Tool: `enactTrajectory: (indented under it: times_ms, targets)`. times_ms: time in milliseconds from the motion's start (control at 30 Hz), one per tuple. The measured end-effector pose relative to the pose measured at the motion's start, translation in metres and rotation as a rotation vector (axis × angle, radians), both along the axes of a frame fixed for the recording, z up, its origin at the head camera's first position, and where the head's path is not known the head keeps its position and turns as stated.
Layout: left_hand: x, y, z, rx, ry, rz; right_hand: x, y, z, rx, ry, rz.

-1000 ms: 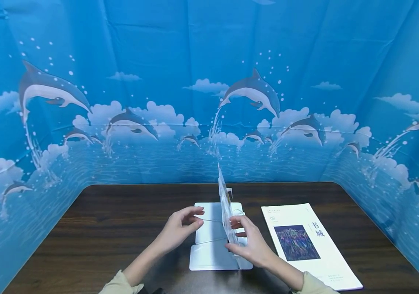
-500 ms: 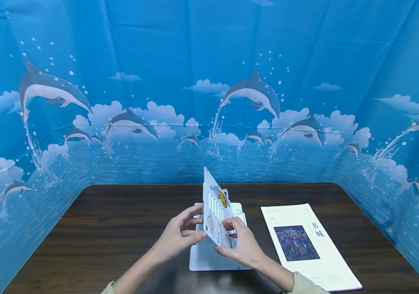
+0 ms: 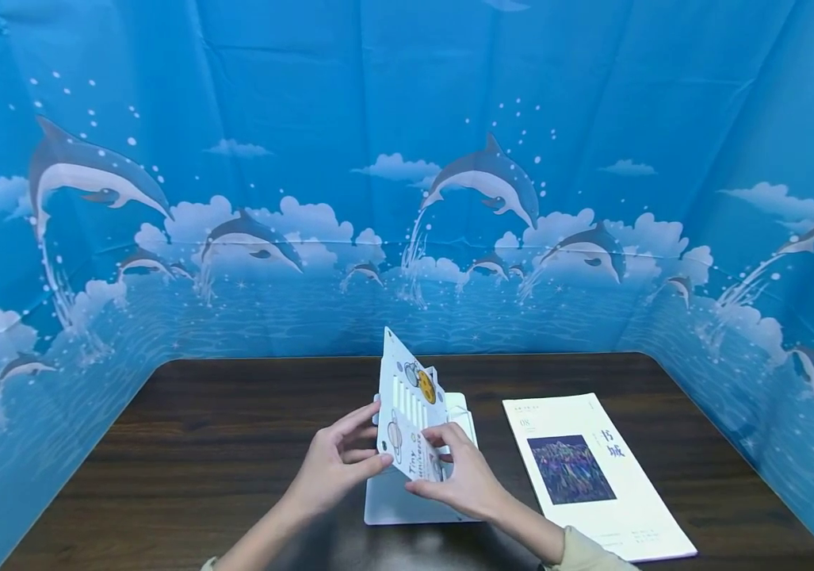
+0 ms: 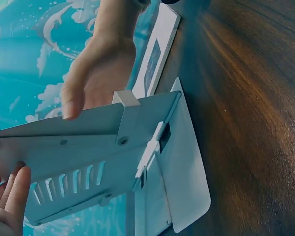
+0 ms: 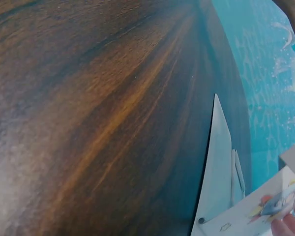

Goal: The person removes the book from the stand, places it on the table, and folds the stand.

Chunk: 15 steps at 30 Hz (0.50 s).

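Observation:
A white metal book stand (image 3: 401, 404), printed with planets and "Tiny universe", has its slotted panel raised at a steep slant above its flat base plate (image 3: 399, 501). My left hand (image 3: 331, 464) grips the panel's left edge, thumb on the printed face. In the left wrist view the left fingers (image 4: 15, 196) press its plain back. My right hand (image 3: 465, 480) holds the panel near its lower right edge, with the thumb low on the front. A hinged bracket (image 4: 150, 150) joins panel and base in the left wrist view. In the right wrist view only the right fingertips (image 5: 287, 227) show, at the panel.
To the right of the stand a white magazine (image 3: 592, 444) with a dark cover picture lies flat on the dark wood table (image 3: 235, 412). A blue curtain (image 3: 321, 119) printed with dolphins encloses the table's back and sides.
The stand's panel has swung left from nearly edge-on, so its printed face now shows. My left hand has come to grip its left edge, and my right hand has moved slightly left with it.

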State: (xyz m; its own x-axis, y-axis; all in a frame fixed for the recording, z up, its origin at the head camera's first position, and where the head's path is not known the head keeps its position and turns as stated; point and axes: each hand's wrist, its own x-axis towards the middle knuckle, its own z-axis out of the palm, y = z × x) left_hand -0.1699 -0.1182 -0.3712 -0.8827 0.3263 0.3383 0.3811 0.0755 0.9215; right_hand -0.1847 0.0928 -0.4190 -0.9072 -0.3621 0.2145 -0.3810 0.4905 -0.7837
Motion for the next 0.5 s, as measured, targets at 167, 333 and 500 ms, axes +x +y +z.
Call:
enactTrajectory:
  times_ms: [167, 333, 500]
  targets:
    - [-0.003, -0.006, -0.003, 0.036, -0.046, -0.014, 0.000, 0.005, -0.002, -0.043, -0.052, 0.051]
    - [-0.003, -0.013, -0.005, 0.052, -0.093, -0.019, 0.002, 0.009, -0.007, -0.075, -0.068, 0.059]
    - [-0.002, -0.019, -0.006, 0.062, -0.093, -0.025, 0.003, 0.011, -0.013, -0.094, -0.070, 0.072]
